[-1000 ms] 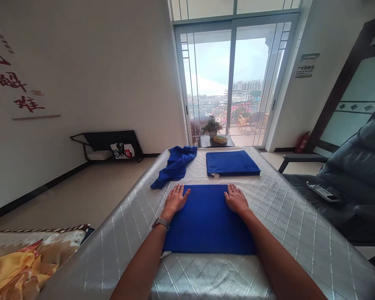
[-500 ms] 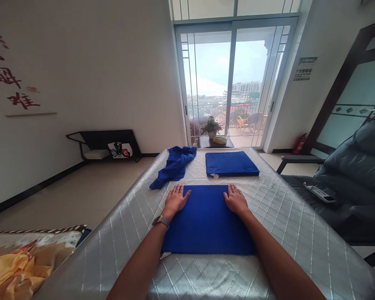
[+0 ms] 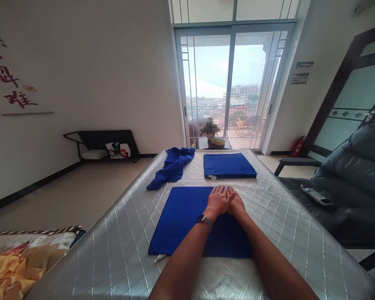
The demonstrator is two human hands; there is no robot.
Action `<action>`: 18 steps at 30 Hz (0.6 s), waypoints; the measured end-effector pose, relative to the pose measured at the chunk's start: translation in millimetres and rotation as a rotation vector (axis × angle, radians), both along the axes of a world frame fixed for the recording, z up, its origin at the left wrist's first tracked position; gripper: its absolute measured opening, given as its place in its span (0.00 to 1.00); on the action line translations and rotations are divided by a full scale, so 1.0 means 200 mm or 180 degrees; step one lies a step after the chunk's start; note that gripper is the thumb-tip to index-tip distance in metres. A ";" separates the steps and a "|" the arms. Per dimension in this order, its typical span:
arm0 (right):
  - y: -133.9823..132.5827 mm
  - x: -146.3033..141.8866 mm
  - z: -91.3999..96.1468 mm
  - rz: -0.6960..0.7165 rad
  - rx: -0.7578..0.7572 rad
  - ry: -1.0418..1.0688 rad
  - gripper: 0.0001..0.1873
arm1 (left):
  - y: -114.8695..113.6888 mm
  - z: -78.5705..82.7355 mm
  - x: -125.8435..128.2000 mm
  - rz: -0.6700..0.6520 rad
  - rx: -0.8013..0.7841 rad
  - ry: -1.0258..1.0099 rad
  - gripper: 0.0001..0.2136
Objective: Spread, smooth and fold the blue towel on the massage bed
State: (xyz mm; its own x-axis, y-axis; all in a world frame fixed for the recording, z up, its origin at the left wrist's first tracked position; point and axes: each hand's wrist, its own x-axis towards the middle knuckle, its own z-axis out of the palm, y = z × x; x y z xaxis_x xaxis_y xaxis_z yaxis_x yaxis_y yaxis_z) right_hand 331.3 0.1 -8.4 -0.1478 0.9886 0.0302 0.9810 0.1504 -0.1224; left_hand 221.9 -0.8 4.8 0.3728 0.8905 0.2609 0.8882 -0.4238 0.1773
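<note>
A flat blue cloth (image 3: 181, 221), squared off like a folded piece, lies in front of me, with a white tag at its near left corner. My left hand (image 3: 219, 200) rests flat near its far right part, fingers stretched out. Right beside it, my right hand (image 3: 236, 204) lies along the cloth's far right edge, partly covered by the left. Both hands are open and hold nothing. Beyond them sits a neat stack of folded blue cloth (image 3: 229, 165), also with a white tag. To its left is a crumpled blue cloth (image 3: 171, 166).
Everything blue lies on a silvery quilted mattress (image 3: 118, 246). A dark armchair (image 3: 346, 187) with a white power strip (image 3: 316, 195) stands at the right. Yellow fabric (image 3: 12, 266) is at the lower left. A potted plant (image 3: 210, 129) stands by the glass doors.
My left hand has moved right across the blue cloth, from its left edge to beside my right hand. The right hand stays near the same edge.
</note>
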 end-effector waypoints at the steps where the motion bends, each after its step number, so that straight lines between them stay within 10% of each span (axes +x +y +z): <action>1: 0.00 0.00 0.00 -0.0027 0.0004 0.0009 0.35 | 0.01 -0.02 0.00 0.0135 -0.0088 -0.0052 0.32; 18: -0.01 -0.03 0.07 -0.0400 -0.0170 0.0238 0.39 | 0.04 -0.10 -0.97 0.1427 -0.0379 0.0140 0.38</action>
State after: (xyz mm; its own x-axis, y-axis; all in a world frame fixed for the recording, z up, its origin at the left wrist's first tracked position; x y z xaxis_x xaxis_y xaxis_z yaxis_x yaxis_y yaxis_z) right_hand 325.5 -0.9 4.7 -0.0220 0.9996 -0.0166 0.9796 0.0182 -0.2003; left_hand 28.3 6.6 -15.7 -0.0472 0.9891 0.1397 0.9869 0.0246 0.1594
